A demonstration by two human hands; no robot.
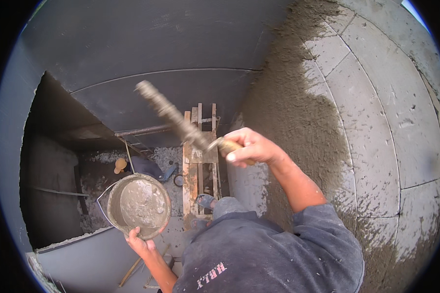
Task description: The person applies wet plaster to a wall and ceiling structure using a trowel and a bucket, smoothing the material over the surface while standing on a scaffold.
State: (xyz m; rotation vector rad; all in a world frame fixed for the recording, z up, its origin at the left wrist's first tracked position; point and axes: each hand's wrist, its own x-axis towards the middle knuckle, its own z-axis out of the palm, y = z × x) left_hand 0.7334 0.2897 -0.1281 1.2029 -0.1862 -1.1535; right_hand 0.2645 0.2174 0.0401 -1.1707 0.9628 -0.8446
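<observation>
My right hand grips the wooden handle of a trowel, whose long blade is coated in grey mortar and points up and left, slightly blurred. My left hand holds the lower rim of a round bucket with wet grey mortar in it and a wire handle hanging at its left side. To my right, a wall of grey blocks is partly covered by a rough, wet mortar coat.
My sandaled feet stand on narrow wooden planks over a drop. A dark grey wall rises ahead. Below left, a person in a yellow hard hat is beside a dark opening. A pale ledge runs along the lower left.
</observation>
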